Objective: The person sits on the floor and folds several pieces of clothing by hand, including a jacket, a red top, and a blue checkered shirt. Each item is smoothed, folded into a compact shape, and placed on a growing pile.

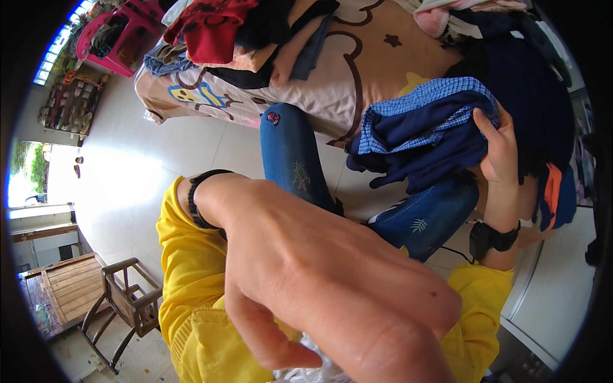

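Note:
My right hand [500, 146], with a black watch on its wrist, grips the edge of a navy garment with blue checked trim [426, 129]. The garment is bunched and hangs above my right knee, by the side of the bed [421, 48]. Close to the camera, my left hand [330, 277] shows its back, with a black band at the wrist. Its thumb curls beneath, and the other fingertips are cut off or hidden, so whether it holds anything cannot be made out. Something white and stringy [313, 368] shows behind it, against my yellow top [225, 344].
Folded clothes [215, 33] are piled on the bed's far left, with more dark clothes [527, 95] at its right. A pink plastic chair [91, 40] and a shoe rack [72, 103] stand beyond. A wooden chair [127, 297] is at left, a white cabinet [550, 287] at right.

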